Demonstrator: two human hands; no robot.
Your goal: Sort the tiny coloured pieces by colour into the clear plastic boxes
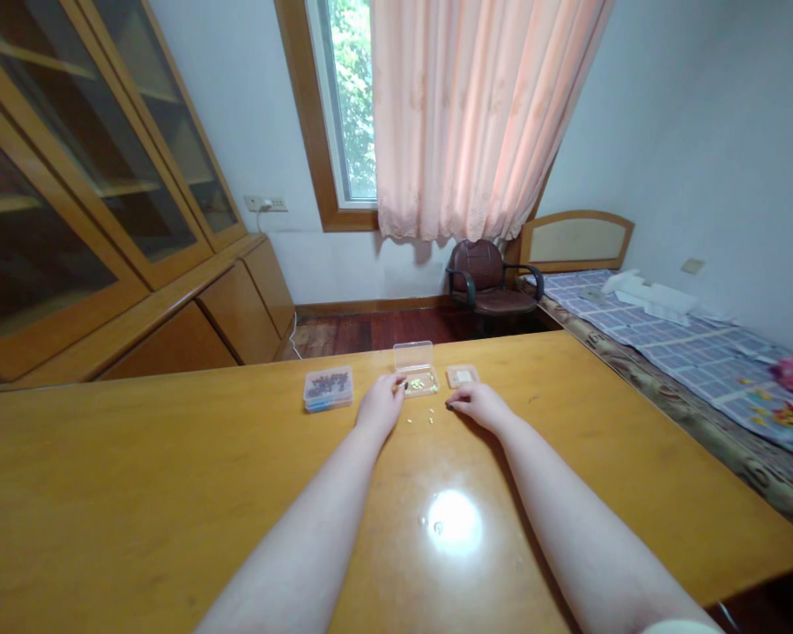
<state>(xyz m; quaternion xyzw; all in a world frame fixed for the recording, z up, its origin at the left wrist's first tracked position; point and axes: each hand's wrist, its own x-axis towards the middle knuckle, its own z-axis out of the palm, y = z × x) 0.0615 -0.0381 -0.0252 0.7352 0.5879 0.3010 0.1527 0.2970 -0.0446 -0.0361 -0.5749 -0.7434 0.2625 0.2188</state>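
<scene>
My left hand (381, 403) is at the left side of a small clear plastic box (426, 392), its fingers curled round that edge. The box's hinged lid (413, 355) stands up at the back, and several small pale yellow-green pieces (417, 385) lie inside. Right of the box, my right hand (481, 406) is low over the table with thumb and finger pinched together. A dark spot shows at its fingertips; whether it is a nail or a held piece I cannot tell. A few small pale pieces (431, 421) lie on the table between my hands.
A lidded clear box (329, 389) with dark pieces stands left on the wooden table (172, 475). A small flat clear case (463, 376) lies behind my right hand. Beyond are a brown armchair (492, 277), a bed (634, 308) and a glass-door cabinet (138, 176).
</scene>
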